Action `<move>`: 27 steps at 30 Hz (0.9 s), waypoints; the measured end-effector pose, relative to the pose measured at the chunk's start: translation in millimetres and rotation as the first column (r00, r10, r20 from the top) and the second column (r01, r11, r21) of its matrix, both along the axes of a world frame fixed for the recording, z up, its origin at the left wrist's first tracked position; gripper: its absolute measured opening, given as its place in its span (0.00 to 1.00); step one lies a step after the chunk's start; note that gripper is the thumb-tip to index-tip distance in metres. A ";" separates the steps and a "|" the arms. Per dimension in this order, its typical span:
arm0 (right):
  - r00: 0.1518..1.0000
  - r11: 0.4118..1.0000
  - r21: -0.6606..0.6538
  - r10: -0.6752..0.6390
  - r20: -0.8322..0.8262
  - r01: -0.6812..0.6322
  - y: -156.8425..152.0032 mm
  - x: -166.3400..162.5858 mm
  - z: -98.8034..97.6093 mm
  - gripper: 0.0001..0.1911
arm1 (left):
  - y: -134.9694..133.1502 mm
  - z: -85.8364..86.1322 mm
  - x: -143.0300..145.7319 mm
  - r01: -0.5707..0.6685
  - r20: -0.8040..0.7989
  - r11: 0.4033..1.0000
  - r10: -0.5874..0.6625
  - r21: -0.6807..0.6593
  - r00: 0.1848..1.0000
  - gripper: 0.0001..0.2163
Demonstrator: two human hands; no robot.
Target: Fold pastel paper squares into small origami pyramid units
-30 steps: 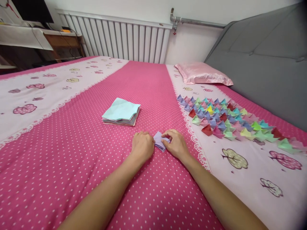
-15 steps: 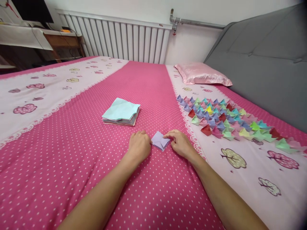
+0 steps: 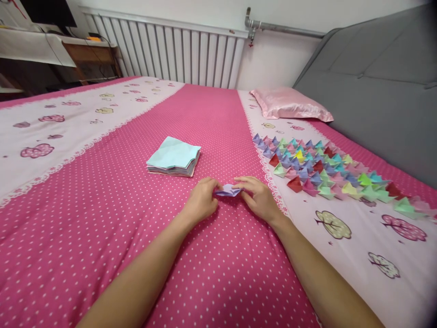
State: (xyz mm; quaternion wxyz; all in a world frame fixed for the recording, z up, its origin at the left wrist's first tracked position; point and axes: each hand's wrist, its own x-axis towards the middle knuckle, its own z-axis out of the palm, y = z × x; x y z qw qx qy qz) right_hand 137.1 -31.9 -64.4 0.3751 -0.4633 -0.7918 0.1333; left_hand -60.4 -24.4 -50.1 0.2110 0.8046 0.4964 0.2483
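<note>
Between my two hands is a small folded piece of lavender paper (image 3: 228,190), tilted so that I see it nearly edge-on. My left hand (image 3: 204,198) pinches its left corner between thumb and fingers. On the opposite side, my right hand (image 3: 255,195) grips the right corner, fingers on top and thumb below. Beyond my left hand lies a stack of square paper sheets (image 3: 174,155) with a light blue one on top. To the right of my right hand stand rows of small folded paper boats (image 3: 317,166) in many colours.
Everything lies on a bed with a pink dotted cover (image 3: 211,123). A pink satin pillow (image 3: 290,104) rests at the far right against a grey headboard (image 3: 372,77). Behind the bed is a white radiator (image 3: 170,50); a desk with a monitor (image 3: 51,13) stands far left.
The lavender paper lay flatter, showing its folded face; now it is lifted and tilted. Both hands moved slightly away from me, and my left thumb and fingers now grip its corner.
</note>
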 end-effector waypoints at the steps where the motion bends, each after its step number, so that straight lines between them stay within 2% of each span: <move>1: 0.997 1.000 -0.031 -0.004 -0.072 0.002 -0.4 -0.8 1.7 0.14 | 0.6 0.4 0.2 0.034 0.124 0.998 -0.028 -0.052 0.992 0.19; 3: 0.975 0.990 -0.138 -0.017 -0.222 -0.014 -1.4 -2.8 4.5 0.11 | 0.7 2.4 1.8 0.120 0.388 0.978 -0.044 -0.173 0.921 0.20; 5: 0.933 0.964 -0.258 -0.038 -0.359 -0.060 -2.4 -5.4 5.8 0.10 | -0.7 5.3 4.3 0.215 0.597 0.930 0.006 -0.299 0.802 0.17; 7: 0.884 0.936 -0.331 -0.050 -0.464 -0.120 -3.6 -8.8 6.1 0.11 | -2.9 7.9 7.1 0.288 0.715 0.865 0.110 -0.411 0.690 0.15; 9: 0.839 0.914 -0.365 -0.055 -0.541 -0.176 -5.1 -12.2 6.5 0.15 | -4.9 9.3 9.2 0.321 0.745 0.801 0.217 -0.505 0.631 0.16; 13: 0.789 0.896 -0.377 -0.051 -0.612 -0.235 -8.8 -16.6 9.7 0.27 | -6.5 9.0 10.3 0.338 0.733 0.730 0.319 -0.594 0.600 0.16; 15: 0.791 0.909 -0.347 -0.031 -0.611 -0.232 -10.0 -17.0 11.3 0.28 | -6.5 8.4 9.9 0.352 0.728 0.700 0.350 -0.622 0.589 0.14; 18: 0.809 0.937 -0.286 -0.008 -0.587 -0.199 -10.2 -16.8 11.1 0.26 | -6.3 7.6 9.4 0.358 0.716 0.672 0.378 -0.648 0.587 0.13; 23: 0.810 0.957 -0.229 0.009 -0.587 -0.177 -7.9 -16.1 5.0 0.24 | -5.9 7.6 9.0 0.353 0.706 0.663 0.388 -0.660 0.592 0.13; 27: 0.825 0.981 -0.158 0.002 -0.565 -0.111 -6.5 -13.9 3.0 0.15 | -5.1 6.9 8.5 0.351 0.705 0.653 0.415 -0.671 0.576 0.12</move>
